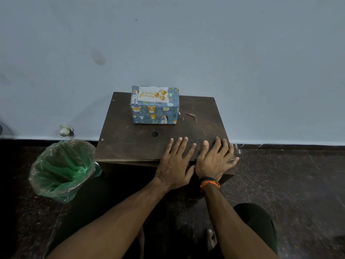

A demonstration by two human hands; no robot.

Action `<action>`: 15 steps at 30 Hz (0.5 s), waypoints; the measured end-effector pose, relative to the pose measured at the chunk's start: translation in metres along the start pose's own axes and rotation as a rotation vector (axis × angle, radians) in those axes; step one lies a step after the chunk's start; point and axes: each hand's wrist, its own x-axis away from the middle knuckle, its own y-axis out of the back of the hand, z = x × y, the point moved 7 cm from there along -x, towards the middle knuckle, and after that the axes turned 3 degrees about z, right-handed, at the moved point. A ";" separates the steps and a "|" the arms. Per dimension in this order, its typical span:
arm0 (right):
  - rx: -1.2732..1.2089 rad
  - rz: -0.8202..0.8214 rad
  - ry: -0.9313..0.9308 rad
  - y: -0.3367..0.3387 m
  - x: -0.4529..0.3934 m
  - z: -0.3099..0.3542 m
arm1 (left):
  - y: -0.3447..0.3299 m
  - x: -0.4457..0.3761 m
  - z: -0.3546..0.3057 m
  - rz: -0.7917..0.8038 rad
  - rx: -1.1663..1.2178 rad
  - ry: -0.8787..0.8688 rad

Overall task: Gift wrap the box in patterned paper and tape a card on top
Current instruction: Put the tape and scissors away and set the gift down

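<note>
The 2 hands lie flat, fingers spread, holding nothing — left hand [174, 161] beside right hand [214, 161] on the table [130, 143] edge. Beyond their fingertips sits the wrapped box [155, 114], card [153, 94] on top — bin [61, 169] far left.

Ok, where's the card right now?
In the head view, the card lies on top of the wrapped box at the table's far edge, beyond both hands.

Blue animal-print box [154, 113], white gold-lettered card [153, 94], dark brown table [130, 143], green bin bag [61, 171].
</note>
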 end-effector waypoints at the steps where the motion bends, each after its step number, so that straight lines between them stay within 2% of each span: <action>1: -0.015 -0.017 0.008 0.001 -0.001 0.000 | 0.001 0.001 0.002 0.006 0.002 -0.020; 9: -0.083 -0.095 0.041 0.007 -0.006 -0.003 | -0.002 0.000 0.010 0.005 -0.107 -0.111; 15: -0.026 -0.044 0.051 0.005 -0.008 -0.001 | -0.003 -0.003 0.010 -0.013 -0.107 -0.083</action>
